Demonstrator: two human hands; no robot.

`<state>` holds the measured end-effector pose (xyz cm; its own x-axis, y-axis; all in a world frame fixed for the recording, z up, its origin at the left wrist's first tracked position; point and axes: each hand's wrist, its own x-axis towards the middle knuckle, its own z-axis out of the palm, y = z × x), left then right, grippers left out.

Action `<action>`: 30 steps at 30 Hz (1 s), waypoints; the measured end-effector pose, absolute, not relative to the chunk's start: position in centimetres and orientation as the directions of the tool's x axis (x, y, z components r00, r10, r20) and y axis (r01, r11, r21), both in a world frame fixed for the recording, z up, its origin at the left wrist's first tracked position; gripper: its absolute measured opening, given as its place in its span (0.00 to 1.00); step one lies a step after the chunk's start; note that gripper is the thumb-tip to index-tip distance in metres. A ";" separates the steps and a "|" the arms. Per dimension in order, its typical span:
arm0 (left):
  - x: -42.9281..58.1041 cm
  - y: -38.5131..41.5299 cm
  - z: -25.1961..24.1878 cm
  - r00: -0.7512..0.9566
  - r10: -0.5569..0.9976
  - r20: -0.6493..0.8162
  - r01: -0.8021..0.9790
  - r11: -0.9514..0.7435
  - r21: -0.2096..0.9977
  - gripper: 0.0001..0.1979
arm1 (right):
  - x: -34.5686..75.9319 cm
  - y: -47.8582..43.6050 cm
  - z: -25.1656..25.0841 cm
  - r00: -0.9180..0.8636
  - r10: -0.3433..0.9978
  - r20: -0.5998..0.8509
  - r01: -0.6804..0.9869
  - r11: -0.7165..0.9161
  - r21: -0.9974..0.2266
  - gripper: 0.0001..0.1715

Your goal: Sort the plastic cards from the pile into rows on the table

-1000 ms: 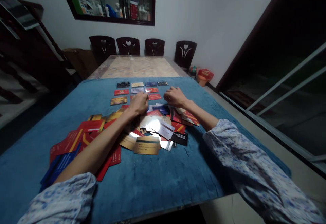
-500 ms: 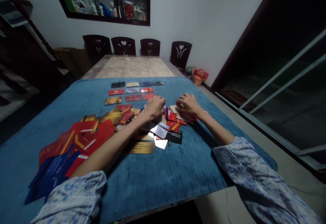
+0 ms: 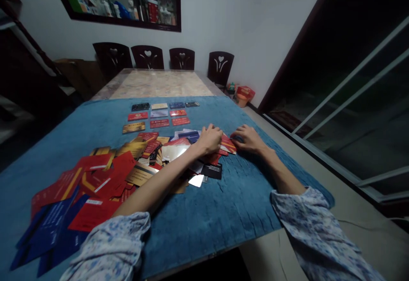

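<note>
My left hand (image 3: 210,139) is over the right part of a loose pile of cards, fingers curled down and closed. Its fingertips are hidden, so what they hold cannot be made out. To its right, my right hand (image 3: 249,139) has its fingers bent inward, closed at the edge of a red card (image 3: 228,144) with yellow stripes. Around the left wrist lie a black card (image 3: 212,170), a white card (image 3: 196,180), a blue card (image 3: 191,136) and gold cards (image 3: 140,174). Beyond the hands, several cards such as a red card (image 3: 159,123) lie in rows.
Blue cloth (image 3: 204,225) covers the near part of the table, with bare stone-patterned tabletop (image 3: 166,84) beyond. Larger red sleeves (image 3: 94,213) and blue sleeves (image 3: 53,225) heap up at the left. Dark chairs (image 3: 220,66) line the far end.
Both hands have shifted right relative to the pile. The left hand is now closer to the right one, uncovering blue and pale cards behind it. The view has turned slightly right.
</note>
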<state>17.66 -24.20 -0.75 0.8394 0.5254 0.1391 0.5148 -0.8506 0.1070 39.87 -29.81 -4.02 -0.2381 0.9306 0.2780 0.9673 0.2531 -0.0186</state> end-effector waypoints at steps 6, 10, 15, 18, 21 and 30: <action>18.3 -24.1 -1.8 0.901 0.422 0.100 0.411 -0.904 0.117 0.12 | 41.0 -30.7 -4.5 -0.271 0.920 0.283 0.945 0.310 -0.102 0.15; 18.2 -23.9 -2.2 0.913 0.401 0.074 0.392 -0.914 0.109 0.12 | 41.1 -31.3 -4.2 -0.292 0.920 0.262 0.923 0.343 -0.177 0.16; 18.0 -23.9 -2.0 0.919 0.388 0.069 0.380 -0.919 0.109 0.11 | 40.8 -31.4 -3.9 -0.309 0.923 0.231 0.901 0.362 -0.241 0.23; 17.9 -23.8 -1.6 0.917 0.394 0.062 0.386 -0.915 0.115 0.11 | 40.9 -31.3 -4.1 -0.312 0.920 0.236 0.890 0.370 -0.266 0.26; 17.8 -23.7 -1.2 0.918 0.394 0.040 0.388 -0.915 0.115 0.09 | 41.1 -31.2 -4.2 -0.305 0.924 0.229 0.887 0.364 -0.284 0.27; 17.4 -23.7 -0.5 0.927 0.375 0.030 0.369 -0.922 0.116 0.06 | 41.2 -31.4 -4.1 -0.297 0.938 0.179 0.893 0.339 -0.297 0.28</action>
<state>17.41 -23.69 -0.45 0.9267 0.3747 0.0297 0.3691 -0.9221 0.1160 41.23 -31.37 -4.06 -0.2969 0.9379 0.1793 0.8927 0.3393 -0.2966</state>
